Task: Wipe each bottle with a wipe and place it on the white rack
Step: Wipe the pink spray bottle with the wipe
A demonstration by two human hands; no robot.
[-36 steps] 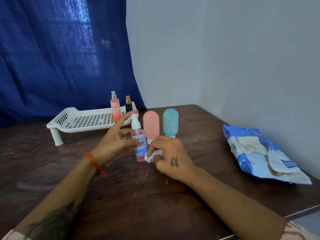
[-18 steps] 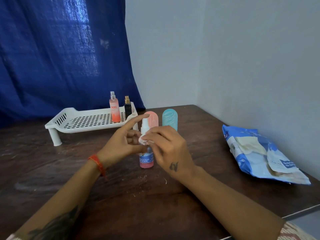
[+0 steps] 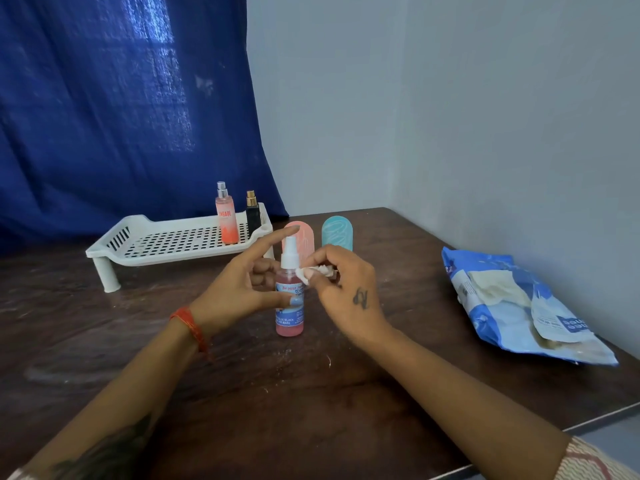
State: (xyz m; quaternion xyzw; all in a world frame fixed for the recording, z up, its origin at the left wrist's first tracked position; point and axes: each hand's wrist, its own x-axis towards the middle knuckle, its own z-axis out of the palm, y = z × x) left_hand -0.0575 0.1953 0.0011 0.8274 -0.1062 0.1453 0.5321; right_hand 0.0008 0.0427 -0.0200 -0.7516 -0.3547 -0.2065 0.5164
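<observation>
pink spray bottle (image 3: pixel 290 306), white rack (image 3: pixel 166 242), blue curtain (image 3: pixel 121 109), dark brown table (image 3: pixel 277 393)

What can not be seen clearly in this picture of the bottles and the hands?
- Pink tube, head view: lower part hidden behind the spray bottle and the hands.
- Teal tube: base hidden by the right hand.
- Wipe: mostly covered by that hand's fingers.
- Spray bottle label: small print unreadable.
- Left hand: fingers behind the bottle partly hidden.

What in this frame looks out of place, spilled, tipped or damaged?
Little stands out. The wipes pack lies torn open and crumpled by the wall. Pale specks dot the table near the pink spray bottle. All bottles stand upright, two of them on the white rack.
</observation>
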